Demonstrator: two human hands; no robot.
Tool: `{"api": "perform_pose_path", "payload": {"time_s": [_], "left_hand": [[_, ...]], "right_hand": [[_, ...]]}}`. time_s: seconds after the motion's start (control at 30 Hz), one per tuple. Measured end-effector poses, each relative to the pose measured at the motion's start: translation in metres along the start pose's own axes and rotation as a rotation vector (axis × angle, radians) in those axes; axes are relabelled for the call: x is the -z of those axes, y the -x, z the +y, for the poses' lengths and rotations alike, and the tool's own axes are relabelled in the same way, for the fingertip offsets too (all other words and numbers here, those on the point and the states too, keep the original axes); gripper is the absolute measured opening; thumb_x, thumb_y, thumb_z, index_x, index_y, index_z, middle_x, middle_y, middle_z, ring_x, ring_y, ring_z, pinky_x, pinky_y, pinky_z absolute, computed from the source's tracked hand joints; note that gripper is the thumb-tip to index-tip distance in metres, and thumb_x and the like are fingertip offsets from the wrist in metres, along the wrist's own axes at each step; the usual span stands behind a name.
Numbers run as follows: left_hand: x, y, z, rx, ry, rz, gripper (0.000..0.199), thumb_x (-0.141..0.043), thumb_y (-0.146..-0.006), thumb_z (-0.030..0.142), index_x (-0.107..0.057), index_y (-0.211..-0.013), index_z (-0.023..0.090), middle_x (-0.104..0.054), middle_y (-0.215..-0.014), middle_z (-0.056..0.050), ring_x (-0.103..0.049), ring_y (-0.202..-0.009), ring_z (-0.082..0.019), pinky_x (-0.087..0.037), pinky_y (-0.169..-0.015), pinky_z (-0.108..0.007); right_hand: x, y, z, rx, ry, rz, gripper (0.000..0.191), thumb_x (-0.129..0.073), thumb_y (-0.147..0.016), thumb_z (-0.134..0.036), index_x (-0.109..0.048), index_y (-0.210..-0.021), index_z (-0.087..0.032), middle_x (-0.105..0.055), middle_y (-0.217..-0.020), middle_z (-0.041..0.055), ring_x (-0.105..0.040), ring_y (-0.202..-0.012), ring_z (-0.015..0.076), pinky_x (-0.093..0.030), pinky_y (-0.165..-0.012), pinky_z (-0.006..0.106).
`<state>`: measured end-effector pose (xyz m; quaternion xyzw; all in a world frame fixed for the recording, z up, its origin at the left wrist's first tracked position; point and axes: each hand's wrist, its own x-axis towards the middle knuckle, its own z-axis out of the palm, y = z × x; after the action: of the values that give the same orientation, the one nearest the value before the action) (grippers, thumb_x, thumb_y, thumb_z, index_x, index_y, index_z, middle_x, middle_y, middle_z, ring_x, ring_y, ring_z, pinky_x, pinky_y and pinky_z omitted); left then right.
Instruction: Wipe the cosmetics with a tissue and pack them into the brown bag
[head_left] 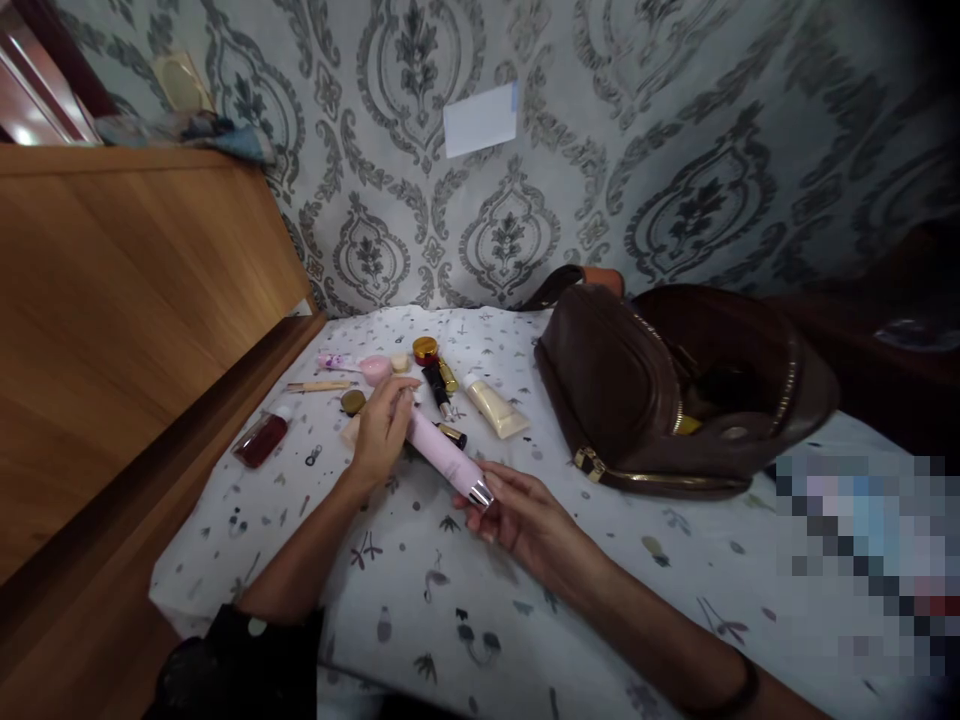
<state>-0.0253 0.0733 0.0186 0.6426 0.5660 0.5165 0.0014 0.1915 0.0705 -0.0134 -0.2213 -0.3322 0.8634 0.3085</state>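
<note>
The right hand (517,510) pinches the shiny silver end of a long, pale pink cosmetic tube (442,450) between thumb and fingers. The tube slants away leftward above a white cloth printed with small motifs (405,610); faint lettering near its silver end is too small to read. At its far end, the left hand (381,428) curls thumb and fingers around it. The tube partly hides a short, dark, gold-banded cylinder (453,435) just behind it. Well left lies a clear bottle of dark red liquid (260,440); to the right, a large brown leather bag with an open zip (637,400). Beyond the tube are a cream squeeze tube (495,408), a slim black tube (436,388) and a round, gold-lidded amber jar (425,349).
</note>
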Motion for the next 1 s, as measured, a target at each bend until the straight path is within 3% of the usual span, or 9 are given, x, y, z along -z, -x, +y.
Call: {"api": "perform_pose_path", "payload": {"time_s": [0.23,0.37,0.47,0.53,0.63,0.7,0.83,0.93,1.0], "left_hand": [[-0.002,-0.001,0.001,0.164,0.109,0.098,0.024,-0.047,-0.098,0.035,-0.065,-0.103,0.019,-0.069,-0.091,-0.003,-0.062,-0.082,-0.018,-0.048,-0.078,-0.030],[0.001,-0.003,0.001,0.135,0.083,0.249,0.024,-0.047,-0.098,0.035,-0.060,-0.108,0.018,-0.067,-0.107,-0.007,-0.062,-0.101,-0.021,-0.047,-0.092,-0.034],[0.000,0.005,0.011,-0.006,-0.014,0.317,0.025,-0.045,-0.100,0.033,-0.056,-0.117,0.018,-0.064,-0.114,-0.009,-0.059,-0.110,-0.022,-0.046,-0.098,-0.039],[-0.005,0.014,0.022,-0.192,-0.029,0.198,0.025,-0.045,-0.100,0.030,-0.055,-0.121,0.020,-0.064,-0.115,-0.009,-0.060,-0.111,-0.022,-0.047,-0.098,-0.039],[-0.016,0.027,0.036,-0.493,-0.005,-0.171,0.022,-0.047,-0.099,0.029,-0.062,-0.115,0.027,-0.069,-0.111,-0.004,-0.064,-0.106,-0.021,-0.052,-0.094,-0.038],[-0.020,0.027,0.038,-0.559,-0.061,-0.274,0.021,-0.046,-0.099,0.028,-0.065,-0.109,0.029,-0.071,-0.108,-0.002,-0.066,-0.101,-0.021,-0.050,-0.095,-0.040],[-0.013,0.013,0.019,-0.377,-0.208,-0.074,0.025,-0.040,-0.101,0.022,-0.061,-0.113,0.021,-0.069,-0.113,-0.009,-0.062,-0.108,-0.024,-0.044,-0.099,-0.046],[-0.004,0.005,0.004,-0.192,-0.216,0.045,0.024,-0.038,-0.102,0.022,-0.059,-0.114,0.019,-0.067,-0.110,-0.009,-0.059,-0.106,-0.023,-0.046,-0.094,-0.040],[-0.003,0.004,0.000,-0.156,-0.225,0.095,0.024,-0.039,-0.103,0.024,-0.059,-0.114,0.019,-0.064,-0.109,-0.009,-0.057,-0.106,-0.022,-0.046,-0.093,-0.038]], "right_hand": [[-0.007,0.003,-0.005,-0.062,0.079,-0.071,0.040,-0.090,-0.065,-0.041,-0.074,-0.092,-0.016,-0.066,-0.082,0.0027,-0.064,-0.066,0.0106,-0.040,-0.052,0.020],[-0.007,0.002,-0.006,-0.026,0.114,-0.045,0.043,-0.092,-0.062,-0.039,-0.076,-0.094,-0.015,-0.065,-0.084,0.0012,-0.065,-0.065,0.0084,-0.045,-0.054,0.018],[-0.004,0.000,-0.007,-0.005,0.079,-0.016,0.040,-0.090,-0.066,-0.039,-0.076,-0.093,-0.014,-0.065,-0.079,0.0013,-0.064,-0.064,0.0087,-0.046,-0.054,0.017],[-0.003,0.000,-0.008,0.017,0.070,-0.008,0.037,-0.089,-0.068,-0.038,-0.076,-0.094,-0.014,-0.065,-0.078,0.0015,-0.064,-0.065,0.0092,-0.046,-0.053,0.018],[-0.003,0.001,-0.010,0.077,0.062,-0.012,0.034,-0.088,-0.069,-0.037,-0.075,-0.089,-0.014,-0.066,-0.079,0.0018,-0.065,-0.068,0.0103,-0.046,-0.055,0.018],[-0.004,0.001,-0.012,0.093,0.066,-0.029,0.033,-0.088,-0.069,-0.037,-0.075,-0.089,-0.014,-0.066,-0.079,0.0018,-0.063,-0.067,0.0102,-0.045,-0.054,0.019],[-0.005,0.003,-0.012,0.041,0.078,-0.066,0.034,-0.085,-0.072,-0.039,-0.075,-0.093,-0.014,-0.064,-0.078,0.0023,-0.061,-0.064,0.0094,-0.040,-0.051,0.019],[-0.006,0.004,-0.011,0.022,0.083,-0.085,0.034,-0.085,-0.072,-0.040,-0.076,-0.092,-0.014,-0.064,-0.078,0.0033,-0.062,-0.066,0.0104,-0.040,-0.052,0.019],[-0.007,0.004,-0.011,0.020,0.088,-0.084,0.035,-0.086,-0.072,-0.040,-0.076,-0.093,-0.013,-0.065,-0.079,0.0039,-0.063,-0.068,0.0110,-0.041,-0.054,0.019]]}}
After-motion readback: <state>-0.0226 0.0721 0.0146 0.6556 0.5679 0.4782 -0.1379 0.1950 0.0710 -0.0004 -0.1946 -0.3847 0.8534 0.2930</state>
